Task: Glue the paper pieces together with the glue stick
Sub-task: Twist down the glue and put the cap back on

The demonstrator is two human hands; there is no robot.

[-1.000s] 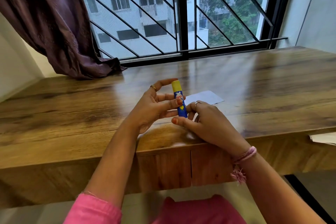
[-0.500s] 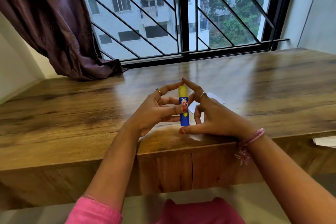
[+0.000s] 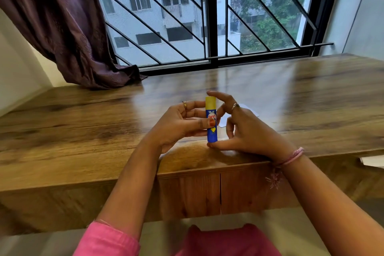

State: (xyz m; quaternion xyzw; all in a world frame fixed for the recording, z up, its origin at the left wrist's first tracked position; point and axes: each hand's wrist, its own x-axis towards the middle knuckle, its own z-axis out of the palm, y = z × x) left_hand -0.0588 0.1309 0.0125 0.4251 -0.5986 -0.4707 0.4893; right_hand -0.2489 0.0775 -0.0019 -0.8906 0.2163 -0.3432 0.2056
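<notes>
A blue glue stick (image 3: 211, 131) with a yellow cap stands upright just above the wooden table (image 3: 83, 131), near its front edge. My left hand (image 3: 178, 124) grips its blue body, thumb across the label. My right hand (image 3: 245, 131) brackets it: the index fingertip touches the top of the yellow cap and the thumb sits under the base. A white paper piece (image 3: 252, 111) lies flat on the table behind my right hand, mostly hidden by it.
A dark purple curtain (image 3: 68, 27) drapes onto the table's far left corner. A barred window (image 3: 207, 16) runs along the back. Another white paper (image 3: 373, 161) shows at the right edge, below the tabletop. A wall closes the right side.
My right hand rose from the table beside the stick to bracket it, index finger on the cap and thumb under the base. The left hand kept its grip and the stick stayed upright.
</notes>
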